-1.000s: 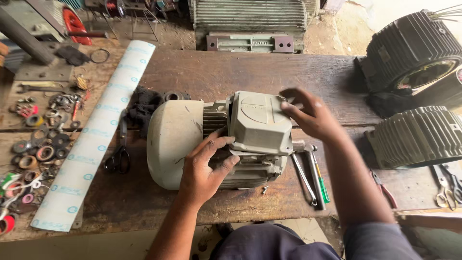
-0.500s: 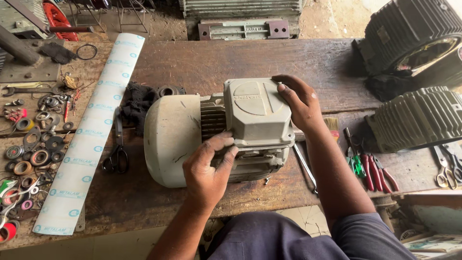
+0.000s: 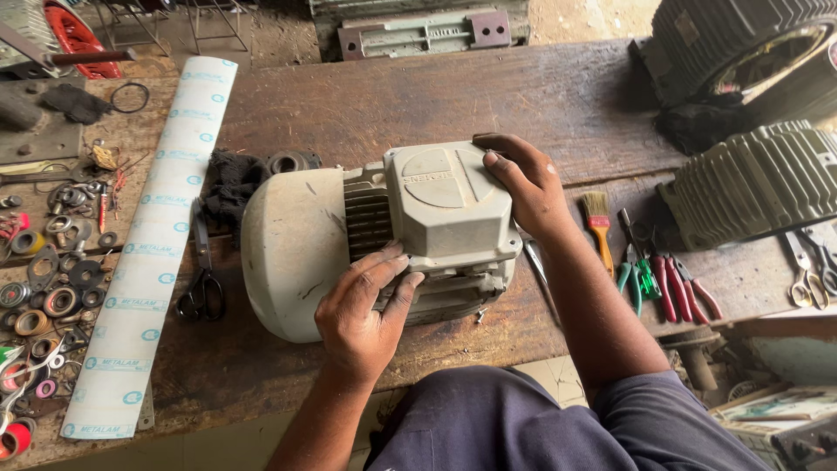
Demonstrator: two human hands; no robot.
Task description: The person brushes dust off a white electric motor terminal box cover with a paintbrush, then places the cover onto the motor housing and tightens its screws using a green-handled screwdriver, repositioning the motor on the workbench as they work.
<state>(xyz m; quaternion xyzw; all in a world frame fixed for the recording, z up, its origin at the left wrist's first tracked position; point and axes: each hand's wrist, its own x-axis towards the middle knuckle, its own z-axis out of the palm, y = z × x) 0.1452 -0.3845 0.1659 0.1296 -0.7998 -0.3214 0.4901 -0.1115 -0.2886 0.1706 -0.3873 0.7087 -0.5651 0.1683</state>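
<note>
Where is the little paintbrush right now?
In the head view, the paintbrush with the orange handle lies on the wooden workbench, just to the right of the right hand on the electric motor and left of the pliers.
</note>
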